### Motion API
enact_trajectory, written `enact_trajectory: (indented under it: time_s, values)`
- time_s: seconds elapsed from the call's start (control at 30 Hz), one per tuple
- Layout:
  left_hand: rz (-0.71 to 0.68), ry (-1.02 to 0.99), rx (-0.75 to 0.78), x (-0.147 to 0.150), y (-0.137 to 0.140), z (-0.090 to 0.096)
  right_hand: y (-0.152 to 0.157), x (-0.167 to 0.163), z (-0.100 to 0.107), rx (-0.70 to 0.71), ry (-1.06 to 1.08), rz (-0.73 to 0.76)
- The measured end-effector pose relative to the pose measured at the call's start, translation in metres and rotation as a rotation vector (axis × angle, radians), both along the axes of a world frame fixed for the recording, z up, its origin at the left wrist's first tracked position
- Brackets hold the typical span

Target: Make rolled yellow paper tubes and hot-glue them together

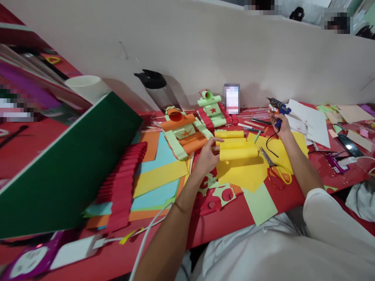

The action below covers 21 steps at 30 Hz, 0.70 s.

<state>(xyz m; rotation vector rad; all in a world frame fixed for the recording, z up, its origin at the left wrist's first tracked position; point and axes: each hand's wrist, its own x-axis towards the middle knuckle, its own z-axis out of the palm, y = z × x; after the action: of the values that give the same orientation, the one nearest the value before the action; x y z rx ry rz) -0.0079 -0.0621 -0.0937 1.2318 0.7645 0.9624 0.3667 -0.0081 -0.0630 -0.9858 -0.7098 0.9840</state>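
Note:
My left hand [209, 156] is closed on the left end of a rolled yellow paper [238, 153], its fingers bent around the edge. Behind that roll lies another yellow paper tube [229, 134]. My right hand [280, 124] grips a blue glue gun [277, 105] by its handle, nozzle pointing up and left, with a black cord hanging below. Between the hands, scissors [272, 167] with red and yellow handles rest on yellow sheets [252, 177]. Left of the rolls stand an orange and green paper figure [185, 134] and a green and red one [213, 110].
A dark green board [70, 164] rises at the left, beside pleated red crepe paper [123, 187] and coloured sheets. A bottle [159, 91] and a phone [232, 99] stand by the wall. Paper scraps [216, 197] lie near the front edge. A white cable [146, 234] crosses my left forearm.

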Motion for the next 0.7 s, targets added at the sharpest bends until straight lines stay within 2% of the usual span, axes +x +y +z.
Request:
enact_trajectory:
  time_s: [0.17,0.4,0.53,0.7]
  values:
    - [-0.001,-0.018,-0.003,0.001,0.000,0.000,0.001,-0.002,0.003,0.041,0.092,-0.051]
    - [-0.008,-0.006,-0.002,0.002,-0.001,0.000,-0.002,-0.007,0.006,-0.070,-0.174,-0.036]
    - [-0.013,0.011,0.005,0.002,-0.001,-0.001,-0.001,-0.010,0.003,-0.114,-0.260,-0.106]
    - [-0.019,0.018,0.000,0.002,-0.001,-0.003,0.002,-0.011,-0.001,-0.091,-0.344,-0.171]
